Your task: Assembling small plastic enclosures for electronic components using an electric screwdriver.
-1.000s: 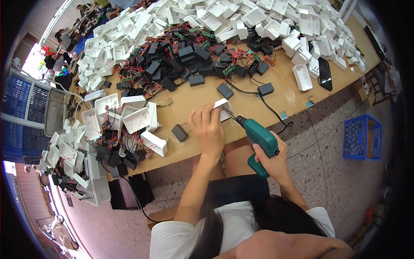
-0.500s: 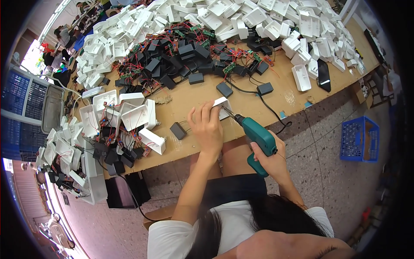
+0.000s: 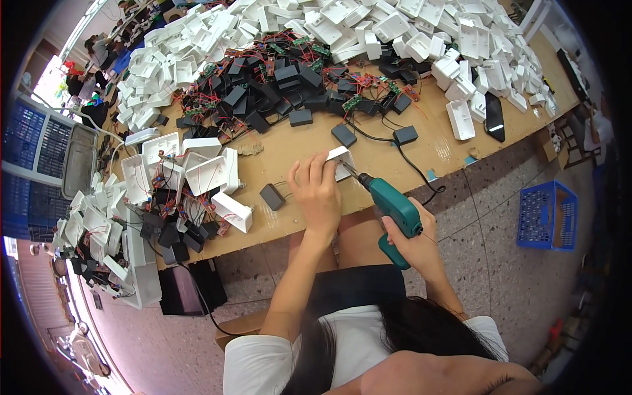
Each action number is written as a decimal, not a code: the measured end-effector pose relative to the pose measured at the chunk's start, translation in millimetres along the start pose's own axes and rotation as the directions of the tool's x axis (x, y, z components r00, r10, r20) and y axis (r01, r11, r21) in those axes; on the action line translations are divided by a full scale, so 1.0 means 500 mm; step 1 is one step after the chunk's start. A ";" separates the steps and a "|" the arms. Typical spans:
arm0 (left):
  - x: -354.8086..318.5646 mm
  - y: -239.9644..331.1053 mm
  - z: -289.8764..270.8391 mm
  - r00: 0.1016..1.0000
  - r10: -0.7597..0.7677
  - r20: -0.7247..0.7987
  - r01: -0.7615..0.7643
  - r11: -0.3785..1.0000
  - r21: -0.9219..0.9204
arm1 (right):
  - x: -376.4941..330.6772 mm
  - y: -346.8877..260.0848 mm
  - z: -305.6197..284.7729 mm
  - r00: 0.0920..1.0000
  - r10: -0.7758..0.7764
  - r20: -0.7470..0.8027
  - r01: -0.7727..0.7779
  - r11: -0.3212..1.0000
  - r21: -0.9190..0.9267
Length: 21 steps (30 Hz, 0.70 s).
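My right hand [image 3: 416, 236] is closed round the handle of a green cordless screwdriver [image 3: 396, 209]. Its bit reaches into a small white plastic case [image 3: 341, 158] at the table's near edge. With the fingers of my left hand [image 3: 316, 191], I hold that case from its left side; part of it is hidden behind them. A black box-shaped block [image 3: 271, 197] with thin wires lies just left of my left hand. Beyond the case sit two more black blocks, one [image 3: 343, 135] close to it and another [image 3: 405, 135] farther right on a black cable.
A large heap of white cases [image 3: 388, 26] covers the table's far side, with black blocks and red-wired circuit boards [image 3: 276, 79] before it. More cases [image 3: 209, 172] with wired parts stand at left. A black phone [image 3: 494, 117] lies at right; a blue basket [image 3: 546, 216] is on the floor.
Almost nothing differs. Both hands, the screwdriver and the white case keep their places; the view has only shifted very slightly.
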<state>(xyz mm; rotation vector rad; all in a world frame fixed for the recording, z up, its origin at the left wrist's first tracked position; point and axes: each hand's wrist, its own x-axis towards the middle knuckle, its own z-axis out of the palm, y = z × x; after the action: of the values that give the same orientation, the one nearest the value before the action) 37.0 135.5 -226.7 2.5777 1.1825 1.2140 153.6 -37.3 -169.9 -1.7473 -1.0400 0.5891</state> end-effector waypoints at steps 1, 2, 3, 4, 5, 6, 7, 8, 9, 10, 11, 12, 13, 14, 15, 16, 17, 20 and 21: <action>0.000 -0.001 -0.001 1.000 0.000 0.000 0.000 1.000 0.000 | 0.000 -0.001 0.001 0.999 -0.031 -0.010 0.031 0.999 -0.022; 0.000 -0.001 -0.002 1.000 0.001 0.004 -0.001 1.000 -0.005 | 0.001 -0.003 0.002 0.998 -0.062 -0.018 0.061 0.997 -0.044; -0.001 -0.002 -0.003 1.000 0.001 0.008 -0.001 1.000 -0.009 | 0.000 -0.003 0.003 0.998 -0.063 -0.018 0.062 0.997 -0.044; -0.001 -0.001 -0.004 1.000 0.001 0.007 -0.001 1.000 -0.008 | -0.002 -0.003 0.004 0.998 -0.058 -0.018 0.058 0.998 -0.030; -0.002 -0.001 -0.005 1.000 0.001 0.010 -0.001 1.000 -0.007 | -0.004 -0.002 0.004 0.998 -0.054 -0.018 0.054 0.998 -0.016; -0.003 -0.002 -0.005 1.000 0.001 0.014 -0.001 1.000 -0.004 | -0.005 0.000 0.006 0.998 -0.056 -0.017 0.055 0.998 -0.014; -0.005 -0.004 -0.006 1.000 0.000 0.012 0.000 1.000 -0.002 | -0.007 0.004 0.008 0.998 -0.053 -0.022 0.053 0.999 -0.002; -0.007 -0.006 -0.005 1.000 -0.004 0.028 0.004 1.000 -0.004 | -0.008 0.006 0.009 0.998 -0.050 -0.027 0.050 0.999 0.009; -0.009 -0.007 -0.005 0.999 -0.009 0.045 0.009 1.000 -0.009 | -0.011 0.002 0.011 0.998 -0.050 -0.026 0.050 0.999 0.009; -0.009 -0.008 -0.005 0.999 -0.009 0.045 0.010 1.000 -0.008 | -0.013 -0.003 0.014 0.999 0.009 -0.052 -0.006 0.998 0.060; -0.009 -0.008 -0.005 0.999 -0.009 0.043 0.010 1.000 -0.011 | -0.014 -0.007 0.016 0.995 0.069 -0.075 -0.060 0.992 0.111; -0.009 -0.009 -0.004 0.999 -0.009 0.042 0.010 1.000 -0.013 | -0.014 -0.007 0.016 0.995 0.069 -0.075 -0.060 0.992 0.111; -0.009 -0.009 -0.004 0.999 -0.009 0.042 0.010 1.000 -0.014 | -0.015 -0.007 0.015 0.995 0.069 -0.072 -0.061 0.992 0.109; -0.009 -0.009 -0.004 0.999 -0.010 0.044 0.011 1.000 -0.011 | -0.015 -0.006 0.015 0.995 0.069 -0.069 -0.061 0.992 0.106; -0.009 -0.010 -0.004 0.999 -0.011 0.047 0.011 1.000 -0.007 | -0.015 -0.005 0.016 0.995 0.069 -0.068 -0.061 0.992 0.107; -0.010 -0.011 -0.003 0.999 -0.011 0.047 0.011 1.000 -0.006 | -0.016 -0.003 0.016 0.996 0.064 -0.067 -0.057 0.993 0.106; -0.010 -0.012 -0.002 0.999 -0.011 0.040 0.011 1.000 -0.006 | -0.016 -0.002 0.017 0.996 0.060 -0.065 -0.053 0.993 0.104; -0.012 -0.015 0.003 0.999 -0.012 0.036 0.013 1.000 -0.009 | -0.014 -0.006 0.020 0.996 0.068 -0.062 -0.062 0.993 0.097; -0.012 -0.016 0.002 0.999 -0.013 0.037 0.013 1.000 -0.009 | -0.014 -0.003 0.020 0.996 0.068 -0.063 -0.062 0.993 0.098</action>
<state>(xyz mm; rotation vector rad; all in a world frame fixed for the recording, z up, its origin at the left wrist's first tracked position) 30.4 137.5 -233.9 2.5704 1.1817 1.1612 141.9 -38.0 -172.9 -1.7102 -0.8980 0.6083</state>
